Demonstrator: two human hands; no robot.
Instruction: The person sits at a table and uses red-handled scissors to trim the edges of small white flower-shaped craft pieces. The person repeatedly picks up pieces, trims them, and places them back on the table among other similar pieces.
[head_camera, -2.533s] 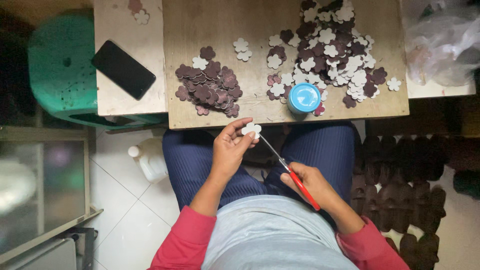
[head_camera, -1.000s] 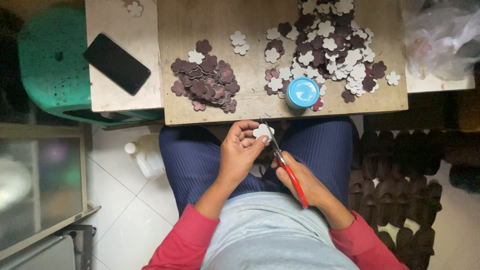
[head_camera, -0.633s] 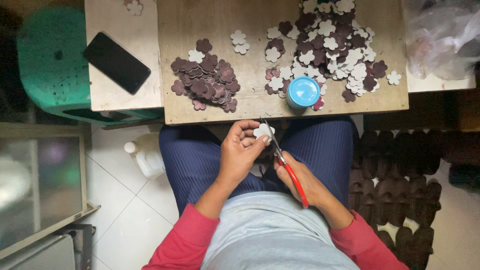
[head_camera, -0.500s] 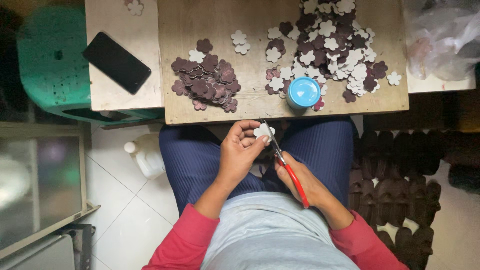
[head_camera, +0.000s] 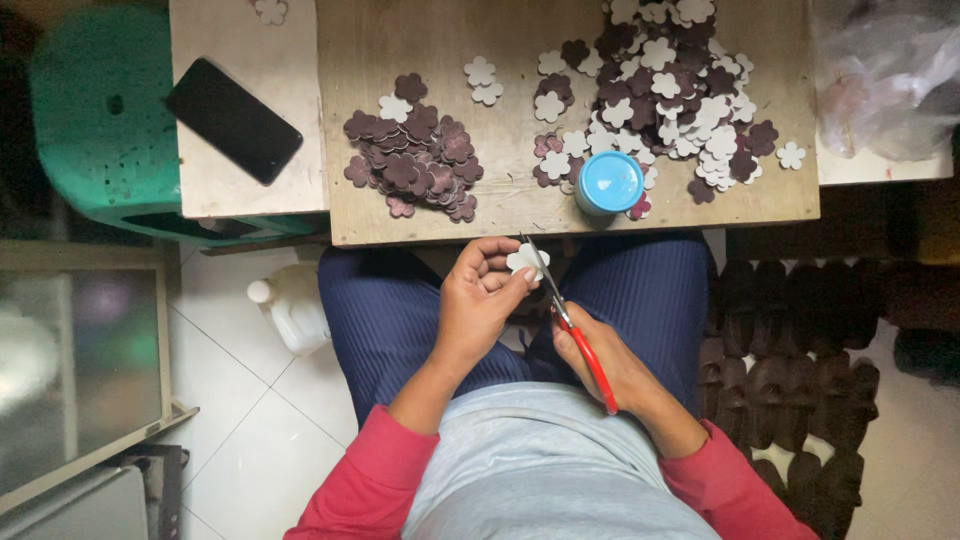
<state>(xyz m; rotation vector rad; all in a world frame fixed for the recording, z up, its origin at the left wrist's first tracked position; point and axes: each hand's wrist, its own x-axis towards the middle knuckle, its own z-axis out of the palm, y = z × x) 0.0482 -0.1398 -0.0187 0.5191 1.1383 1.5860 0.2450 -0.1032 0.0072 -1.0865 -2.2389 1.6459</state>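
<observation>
Over my lap, my left hand pinches a small white flower-shaped cutout between thumb and fingers. My right hand grips red-handled scissors whose blades point up and touch the cutout's right edge. Both hands sit just below the front edge of a wooden board. On the board lie a pile of dark maroon flower cutouts at the left and a bigger mixed white and maroon pile at the right.
A round blue lid rests at the board's front edge. A black phone lies on a pale surface to the left, beside a green stool. A white plastic bottle stands on the tiled floor. Clear plastic bags sit at the right.
Since the oldest frame my left hand has turned the white cutout and brought it closer to the scissors. Over the last second, both hands hold nearly still.
</observation>
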